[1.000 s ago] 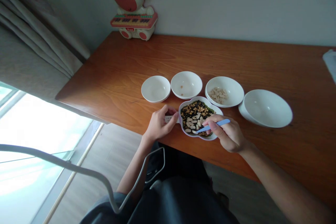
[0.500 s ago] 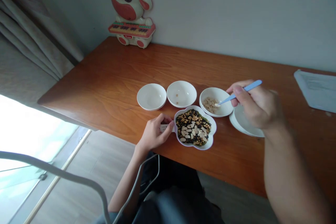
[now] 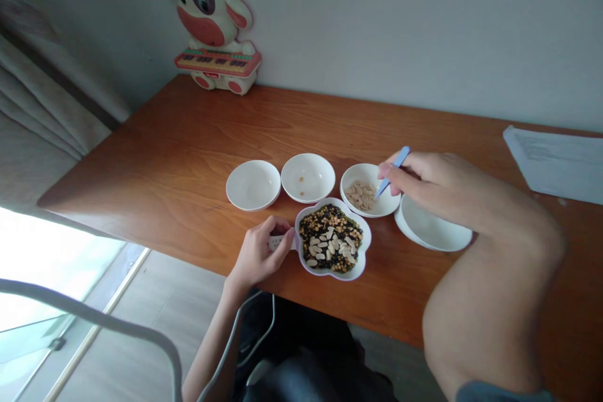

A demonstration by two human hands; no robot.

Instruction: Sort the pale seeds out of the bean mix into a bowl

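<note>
My left hand (image 3: 258,255) is closed round the short handle of a white, flower-shaped dish (image 3: 367,245) near the table's front edge. Inside the dish lie black and yellow grains with pale, peanut-like pieces (image 3: 330,245) on top. Blue tweezers (image 3: 396,166) are pinched in my right hand (image 3: 419,179), over the third white bowl (image 3: 357,169). Their tip points down into that bowl, beside a heap of the same pale pieces (image 3: 360,194). Whether the tip grips a piece, I cannot tell.
Left of that bowl stand a white bowl (image 3: 253,185) and another bowl (image 3: 308,169) with a few yellow grains. A further white bowl (image 3: 431,226) is partly under my right hand. A cow toy piano (image 3: 217,63) and a pale sheet (image 3: 560,163) lie farther back.
The view has shifted, so things on the table appear farther left. My right hand has turned, and the tweezers now stand steeper, their tip lower in the bowl. The pale piece at the tip no longer shows.
</note>
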